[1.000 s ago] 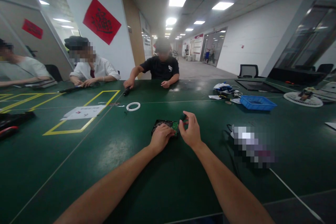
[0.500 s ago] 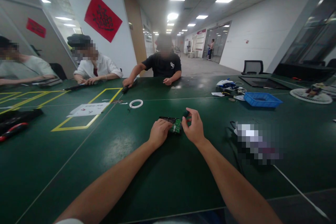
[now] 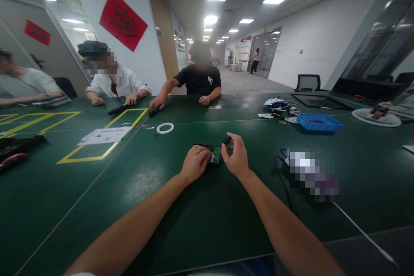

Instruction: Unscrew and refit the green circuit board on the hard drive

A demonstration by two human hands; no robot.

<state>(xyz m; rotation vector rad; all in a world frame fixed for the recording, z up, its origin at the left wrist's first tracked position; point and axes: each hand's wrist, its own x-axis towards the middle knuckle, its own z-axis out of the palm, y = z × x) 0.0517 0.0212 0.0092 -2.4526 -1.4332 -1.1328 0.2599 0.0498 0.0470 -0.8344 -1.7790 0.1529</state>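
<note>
Head view finds the left hand (image 3: pixel 194 162) near the middle of the green surface (image 3: pixel 194 215), its fingers bunched together on the left end of a flat electronic part (image 3: pixel 215 154), apparently gripping it. Compared with a second ago, those fingers have drawn back to the left, baring more of the part's green face; this seems to leave its right end better exposed for the work.

The part lies flat between the two hands, straight ahead of the person. Its long axis appears to run left to right, with the green end pointing right, though the covered left end makes the full outline uncertain. Just beside that green end, the right hand (image 3: pixel 237 158) has thumb and fingertips pinching a small dark tool (image 3: pixel 226 139). Its pinch looks much the same as before. The tool seems to slant, upper end leaning right; its tip is too small to make out, so contact with the part cannot be told.

Farther off stand a white ring (image 3: pixel 165 128) and, to the right, a blue tray (image 3: pixel 319 122). Across the surface, a co-worker in white sleeves (image 3: pixel 131 86) now has one hand apart from a long dark item (image 3: pixel 117 109).
</note>
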